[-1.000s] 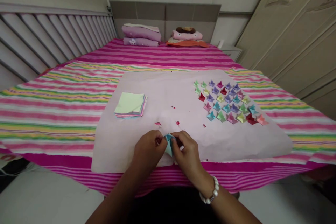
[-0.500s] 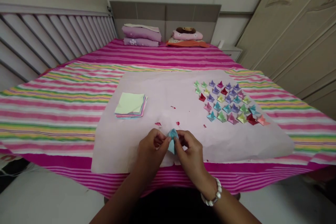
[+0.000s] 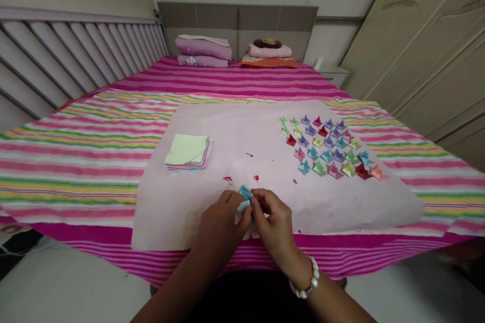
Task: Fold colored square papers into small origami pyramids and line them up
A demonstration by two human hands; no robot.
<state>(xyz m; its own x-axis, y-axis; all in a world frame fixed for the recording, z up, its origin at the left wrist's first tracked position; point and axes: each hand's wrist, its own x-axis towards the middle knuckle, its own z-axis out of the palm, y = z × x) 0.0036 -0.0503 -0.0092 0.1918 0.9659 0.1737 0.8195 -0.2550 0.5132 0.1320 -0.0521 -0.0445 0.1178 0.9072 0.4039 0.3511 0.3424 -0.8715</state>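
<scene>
We look across a bedroom in a home, where a broad, magenta-striped, cloth-covered bed (image 3: 242,81) meets a rectangular two-tone grey headboard (image 3: 215,15); folded lilac fabric bedding (image 3: 204,49) rests before it, and a small white bedside cabinet (image 3: 336,77) stands near cream moulded panels (image 3: 420,60).

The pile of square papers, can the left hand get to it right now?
Probably yes: the pile of square papers lies beyond the left hand, with just bare pale sheet between. That hand seems to be holding blue folded paper, though, so it might have to let go first.
</scene>
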